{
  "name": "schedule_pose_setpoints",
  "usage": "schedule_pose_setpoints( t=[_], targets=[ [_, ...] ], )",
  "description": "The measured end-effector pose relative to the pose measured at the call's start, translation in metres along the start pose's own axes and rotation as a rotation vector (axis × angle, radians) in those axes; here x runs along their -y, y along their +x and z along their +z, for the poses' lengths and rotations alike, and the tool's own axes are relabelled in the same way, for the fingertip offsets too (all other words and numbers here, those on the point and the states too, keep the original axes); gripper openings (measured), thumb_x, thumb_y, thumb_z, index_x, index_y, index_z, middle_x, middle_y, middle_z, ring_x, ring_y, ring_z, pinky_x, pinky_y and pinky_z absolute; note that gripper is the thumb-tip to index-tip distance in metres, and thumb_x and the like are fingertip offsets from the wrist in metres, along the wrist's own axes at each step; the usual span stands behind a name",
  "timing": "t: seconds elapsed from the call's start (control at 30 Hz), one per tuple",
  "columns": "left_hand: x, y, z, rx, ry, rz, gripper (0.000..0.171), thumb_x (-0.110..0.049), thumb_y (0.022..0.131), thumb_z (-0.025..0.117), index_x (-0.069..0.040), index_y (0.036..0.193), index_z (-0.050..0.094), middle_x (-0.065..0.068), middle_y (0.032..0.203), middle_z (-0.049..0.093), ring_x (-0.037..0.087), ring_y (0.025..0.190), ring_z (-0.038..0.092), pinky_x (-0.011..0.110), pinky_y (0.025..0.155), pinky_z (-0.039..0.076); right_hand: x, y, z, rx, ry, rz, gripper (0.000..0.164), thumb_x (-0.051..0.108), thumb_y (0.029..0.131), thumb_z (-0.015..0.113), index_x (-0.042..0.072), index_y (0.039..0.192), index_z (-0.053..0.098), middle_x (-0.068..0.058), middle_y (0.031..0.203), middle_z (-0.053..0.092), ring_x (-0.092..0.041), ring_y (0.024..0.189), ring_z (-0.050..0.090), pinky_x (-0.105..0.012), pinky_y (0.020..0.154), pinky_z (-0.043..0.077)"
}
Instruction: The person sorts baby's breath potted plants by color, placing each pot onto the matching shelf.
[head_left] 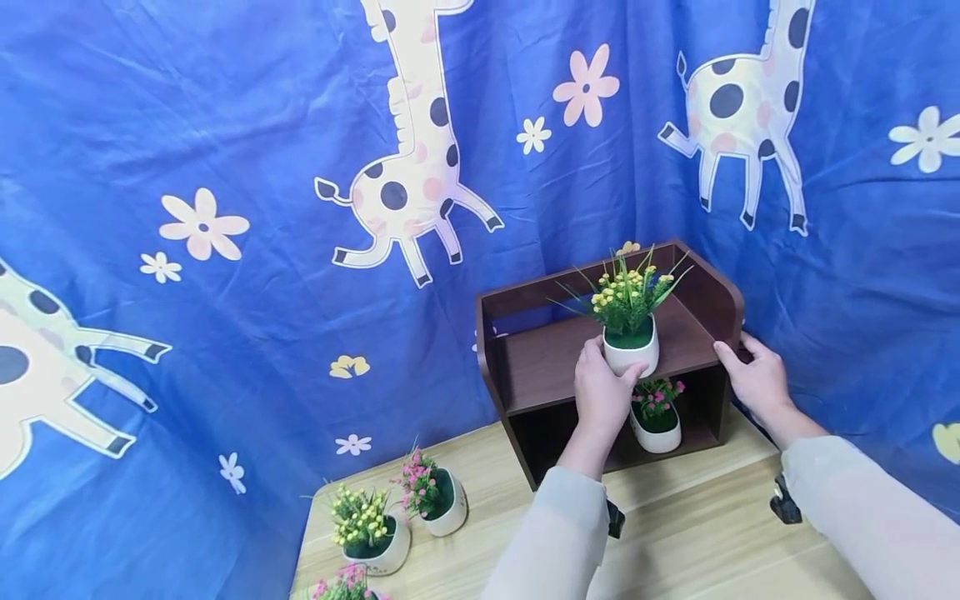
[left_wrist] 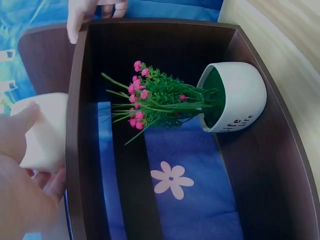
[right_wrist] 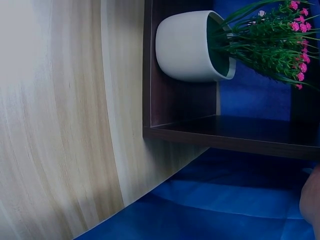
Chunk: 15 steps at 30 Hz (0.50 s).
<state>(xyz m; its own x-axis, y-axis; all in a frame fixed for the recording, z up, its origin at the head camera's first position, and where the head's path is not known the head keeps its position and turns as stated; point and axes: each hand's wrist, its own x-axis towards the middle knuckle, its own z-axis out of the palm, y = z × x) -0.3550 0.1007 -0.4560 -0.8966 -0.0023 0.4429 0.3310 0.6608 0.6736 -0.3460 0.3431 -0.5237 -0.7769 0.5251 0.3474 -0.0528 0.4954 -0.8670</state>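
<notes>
My left hand (head_left: 604, 390) grips a white pot (head_left: 632, 354) of yellow artificial flowers (head_left: 626, 293) at the front of a dark brown wooden shelf's top board (head_left: 543, 354). In the left wrist view, thumb and fingers wrap the white pot (left_wrist: 45, 132) right at the board's edge. My right hand (head_left: 757, 379) holds the shelf's right side panel (head_left: 712, 296), thumb in front and the other fingers partly hidden behind it. Below, in the lower compartment, a white pot (head_left: 658, 433) with pink flowers (left_wrist: 137, 95) stands upright near the right side.
At the table's left stand a pot of yellow flowers (head_left: 378, 554), a pot of pink flowers (head_left: 448, 508) and more pink flowers (head_left: 345, 585), cut by the frame. A blue giraffe-print curtain (head_left: 262, 333) hangs behind the wood-grain table (head_left: 480, 454).
</notes>
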Motion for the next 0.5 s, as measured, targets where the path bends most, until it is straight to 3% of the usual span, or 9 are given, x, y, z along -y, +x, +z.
schedule_pose_setpoints(
  t=[0.13, 0.5],
  targets=[
    [-0.002, 0.0, 0.003, -0.028, 0.026, -0.021, 0.073, -0.047, 0.074, 0.086, -0.015, 0.13, 0.054, 0.004, 0.12, 0.064, 0.022, 0.11, 0.063, 0.037, 0.096, 0.054, 0.0, 0.0, 0.003, 0.007, -0.004, -0.014, 0.051, 0.043, 0.095, 0.065, 0.011, 0.135, 0.064, -0.02, 0.11, 0.071, 0.015, 0.082, 0.045, -0.009, 0.073, 0.038],
    [-0.017, 0.002, 0.024, -0.109, 0.049, -0.065, 0.072, -0.048, 0.067, 0.09, -0.016, 0.121, 0.054, 0.003, 0.109, 0.06, 0.023, 0.102, 0.06, 0.036, 0.09, 0.054, -0.001, 0.0, 0.001, -0.023, 0.001, -0.021, 0.049, 0.041, 0.095, 0.067, 0.008, 0.132, 0.066, -0.02, 0.108, 0.071, 0.016, 0.082, 0.044, -0.009, 0.074, 0.038]
  ],
)
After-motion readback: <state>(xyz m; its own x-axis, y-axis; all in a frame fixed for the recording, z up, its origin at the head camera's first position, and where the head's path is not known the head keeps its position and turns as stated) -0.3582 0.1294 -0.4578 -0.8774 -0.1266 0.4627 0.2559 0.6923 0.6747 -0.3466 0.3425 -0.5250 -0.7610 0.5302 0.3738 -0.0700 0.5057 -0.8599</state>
